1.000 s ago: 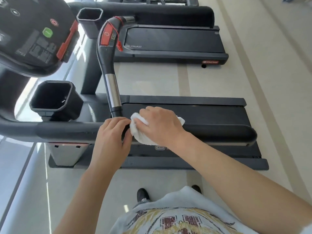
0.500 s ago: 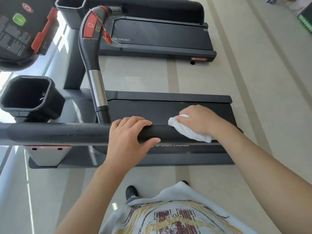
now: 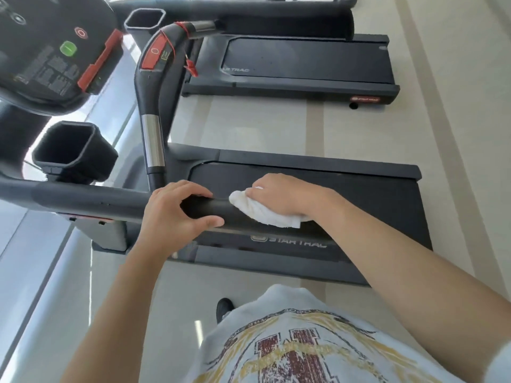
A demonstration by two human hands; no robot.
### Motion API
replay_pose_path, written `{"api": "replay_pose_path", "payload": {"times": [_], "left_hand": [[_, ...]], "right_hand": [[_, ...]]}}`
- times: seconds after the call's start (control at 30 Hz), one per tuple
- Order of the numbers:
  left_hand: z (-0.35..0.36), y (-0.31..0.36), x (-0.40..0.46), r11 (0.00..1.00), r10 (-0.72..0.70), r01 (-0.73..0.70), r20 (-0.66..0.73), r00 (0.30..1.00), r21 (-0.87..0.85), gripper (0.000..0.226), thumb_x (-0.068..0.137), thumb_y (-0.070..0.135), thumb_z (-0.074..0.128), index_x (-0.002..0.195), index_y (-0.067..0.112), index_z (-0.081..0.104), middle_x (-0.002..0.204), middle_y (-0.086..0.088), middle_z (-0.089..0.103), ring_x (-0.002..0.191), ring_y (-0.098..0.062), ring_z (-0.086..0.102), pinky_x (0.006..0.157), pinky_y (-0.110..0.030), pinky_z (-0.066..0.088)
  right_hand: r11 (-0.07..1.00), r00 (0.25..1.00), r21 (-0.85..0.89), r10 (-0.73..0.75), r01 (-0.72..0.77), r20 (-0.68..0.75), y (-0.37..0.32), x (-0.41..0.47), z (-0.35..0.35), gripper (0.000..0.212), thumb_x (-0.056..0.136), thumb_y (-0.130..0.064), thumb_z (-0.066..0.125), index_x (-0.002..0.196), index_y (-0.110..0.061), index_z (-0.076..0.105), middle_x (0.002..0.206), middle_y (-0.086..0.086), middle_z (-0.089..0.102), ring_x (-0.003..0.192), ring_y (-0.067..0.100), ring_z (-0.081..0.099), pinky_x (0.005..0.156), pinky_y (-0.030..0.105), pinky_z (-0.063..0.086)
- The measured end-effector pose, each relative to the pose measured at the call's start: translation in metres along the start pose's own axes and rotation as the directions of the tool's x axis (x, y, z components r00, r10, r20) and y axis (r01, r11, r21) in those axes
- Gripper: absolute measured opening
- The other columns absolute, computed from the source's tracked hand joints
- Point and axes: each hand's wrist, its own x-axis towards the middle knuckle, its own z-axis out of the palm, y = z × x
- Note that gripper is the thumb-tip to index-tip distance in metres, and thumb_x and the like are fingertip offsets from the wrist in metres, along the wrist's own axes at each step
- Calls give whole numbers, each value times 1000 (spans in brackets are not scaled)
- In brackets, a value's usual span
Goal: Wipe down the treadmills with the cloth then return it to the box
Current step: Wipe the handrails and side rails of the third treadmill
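Note:
A black treadmill stands right in front of me, seen from its side. Its near handrail runs left to right across the view. My left hand grips this rail, fingers over the top and thumb underneath. Just to its right, my right hand holds a white cloth bunched against the same rail. The box is not in view.
A second treadmill stands beyond, with a strip of pale floor between the two. The console with red and green buttons and a black cup holder are at the left. An upright grip bar rises behind my left hand.
My right hand slid the cloth right along the rail, then back left toward my left hand. My left hand shifted onto the rail and took a grip.

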Motion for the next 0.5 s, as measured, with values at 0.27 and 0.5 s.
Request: {"api": "replay_pose_path", "payload": {"times": [0.27,0.5], "left_hand": [[4,10,1,996,-88,89,45,995,-11,43,66,39,99,102,38,76,105,14,72,104,-8,64,92,-37,51],[6,18,2,991,-126,128,88,988,-25,42,68,27,98,105,29,79,105,5,73,104,-15,64,91,-28,48]], "right_hand": [[992,976,123,37,-11,-215,133,-89,-13,49,107,-50,42,78,-11,50,73,5,59,68,17,52,68,39,42],[997,874,-47,-78,64,-480,145,-97,10,42,110,-41,40,73,-20,38,76,0,46,67,19,47,58,35,30]]}}
